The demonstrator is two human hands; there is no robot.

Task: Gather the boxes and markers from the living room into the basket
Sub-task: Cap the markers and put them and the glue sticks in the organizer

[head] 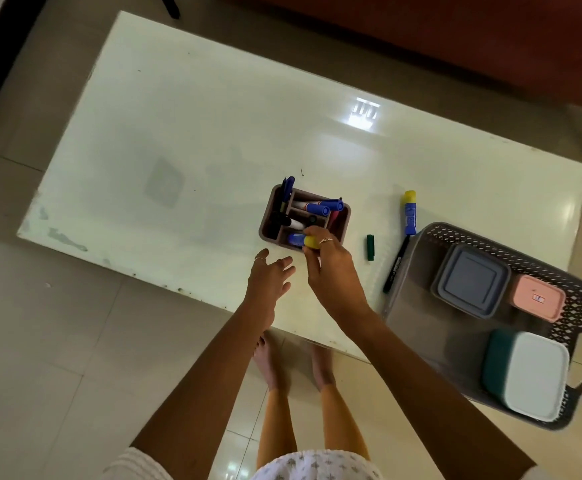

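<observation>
Here the glossy white rectangular table (185, 109) lies mostly bare to the left and far side, its near edge chipped, pale floor tiles (57, 341) around it. The right hand (327, 268) pinches a blue marker with a yellow cap (301, 240) at the brown compartmented plastic organizer (343, 223). The left hand (270, 278) hovers with fingers spread. The grey perforated plastic basket (580, 299) at the right corner holds three lidded boxes.

Bare arms, bare feet, light printed clothing

A thin ring sits on the left hand (270, 277) and another on the right hand (331, 271); both forearms are unsleeved, a white ribbed sleeve edge shows at lower left, and pale fabric with small grey motifs fills the bottom centre.
</observation>
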